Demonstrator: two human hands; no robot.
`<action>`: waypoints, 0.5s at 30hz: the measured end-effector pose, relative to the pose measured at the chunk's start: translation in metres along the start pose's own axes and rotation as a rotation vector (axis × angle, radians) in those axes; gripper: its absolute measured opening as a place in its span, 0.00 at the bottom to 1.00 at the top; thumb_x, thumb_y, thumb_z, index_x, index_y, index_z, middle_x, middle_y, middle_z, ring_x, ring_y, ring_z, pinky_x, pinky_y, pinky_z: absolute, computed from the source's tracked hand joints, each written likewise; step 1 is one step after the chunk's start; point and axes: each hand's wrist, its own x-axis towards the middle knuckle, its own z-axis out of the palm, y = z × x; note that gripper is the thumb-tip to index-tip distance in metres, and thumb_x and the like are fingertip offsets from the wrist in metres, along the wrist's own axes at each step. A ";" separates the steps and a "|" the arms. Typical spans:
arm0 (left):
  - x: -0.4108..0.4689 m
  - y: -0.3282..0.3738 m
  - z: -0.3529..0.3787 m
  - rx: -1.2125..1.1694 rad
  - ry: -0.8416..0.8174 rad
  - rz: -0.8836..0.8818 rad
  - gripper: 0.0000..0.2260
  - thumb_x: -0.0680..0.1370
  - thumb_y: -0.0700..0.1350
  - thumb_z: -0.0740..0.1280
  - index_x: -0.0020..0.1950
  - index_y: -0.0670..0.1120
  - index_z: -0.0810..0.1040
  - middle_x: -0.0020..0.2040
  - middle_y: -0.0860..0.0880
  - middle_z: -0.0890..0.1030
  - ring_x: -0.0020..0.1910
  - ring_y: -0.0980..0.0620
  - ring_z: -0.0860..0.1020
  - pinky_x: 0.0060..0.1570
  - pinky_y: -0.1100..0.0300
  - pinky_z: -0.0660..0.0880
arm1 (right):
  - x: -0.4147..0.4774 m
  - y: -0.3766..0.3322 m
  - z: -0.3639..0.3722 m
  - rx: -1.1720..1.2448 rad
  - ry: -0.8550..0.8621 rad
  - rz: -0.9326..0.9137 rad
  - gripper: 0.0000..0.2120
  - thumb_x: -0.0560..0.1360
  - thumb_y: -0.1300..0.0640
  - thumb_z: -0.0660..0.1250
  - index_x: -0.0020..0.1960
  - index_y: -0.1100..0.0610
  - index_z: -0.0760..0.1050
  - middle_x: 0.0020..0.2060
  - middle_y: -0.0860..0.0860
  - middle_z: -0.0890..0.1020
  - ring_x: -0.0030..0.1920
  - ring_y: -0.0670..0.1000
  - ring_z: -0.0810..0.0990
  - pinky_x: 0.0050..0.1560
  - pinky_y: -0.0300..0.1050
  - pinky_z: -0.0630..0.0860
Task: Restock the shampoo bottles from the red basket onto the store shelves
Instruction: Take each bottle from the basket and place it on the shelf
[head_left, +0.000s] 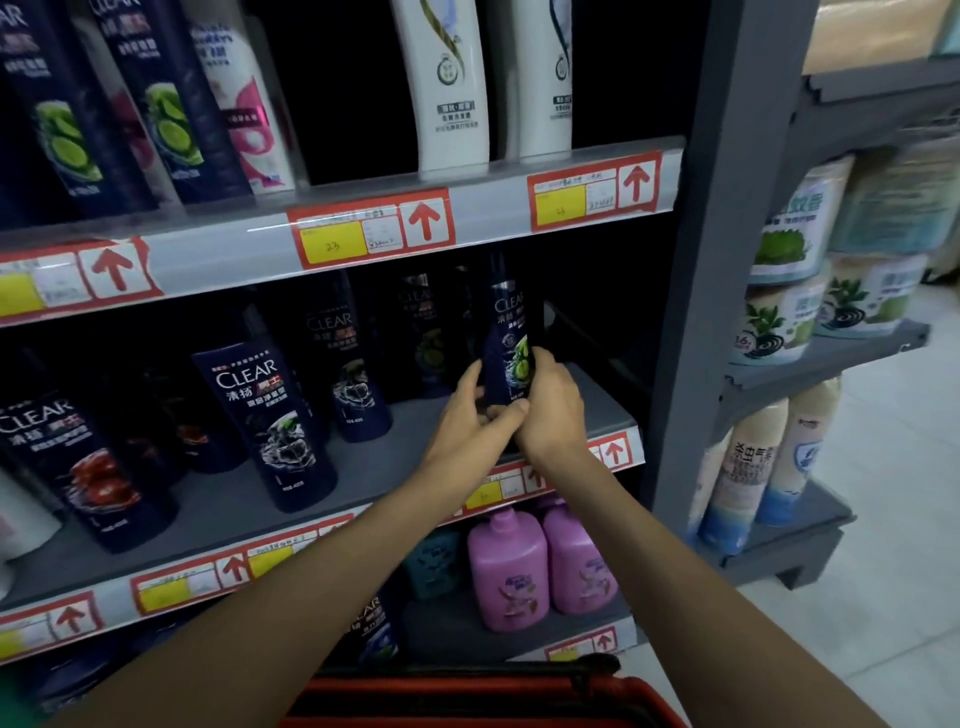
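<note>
Bottle (508, 338) stands upright at frame centre, on or just above the shelf (592, 402), label outward so shoppers can read it. Left hand (464, 421) and right hand (553, 410) both curl round its lower half (probably steadying it for placement). Basket (467, 699) sits at bottom edge.

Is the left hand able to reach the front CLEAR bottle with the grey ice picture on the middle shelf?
Probably yes, once it lets go. The left hand and right hand both grip the lime-label bottle. The ice-label bottle stands to their left, with bare shelf between and nothing in front.
</note>
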 end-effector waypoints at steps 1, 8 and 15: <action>-0.003 0.002 -0.002 0.026 -0.016 -0.011 0.31 0.82 0.51 0.69 0.81 0.58 0.59 0.65 0.59 0.72 0.52 0.69 0.75 0.45 0.79 0.70 | -0.003 -0.001 -0.005 -0.022 -0.017 0.007 0.29 0.75 0.62 0.71 0.74 0.56 0.67 0.59 0.58 0.77 0.56 0.58 0.79 0.54 0.49 0.75; -0.039 0.023 -0.035 0.276 -0.090 -0.077 0.40 0.77 0.53 0.73 0.84 0.55 0.54 0.79 0.49 0.65 0.76 0.49 0.67 0.76 0.50 0.66 | -0.036 -0.019 -0.061 -0.245 -0.194 0.003 0.27 0.70 0.65 0.72 0.69 0.55 0.75 0.64 0.57 0.75 0.63 0.60 0.78 0.61 0.47 0.75; -0.109 0.044 -0.087 0.716 -0.298 0.029 0.44 0.76 0.64 0.69 0.85 0.57 0.47 0.82 0.49 0.56 0.80 0.48 0.60 0.75 0.53 0.64 | -0.087 -0.068 -0.121 -0.378 -0.394 -0.021 0.46 0.63 0.49 0.82 0.77 0.51 0.67 0.66 0.59 0.72 0.68 0.61 0.73 0.67 0.50 0.74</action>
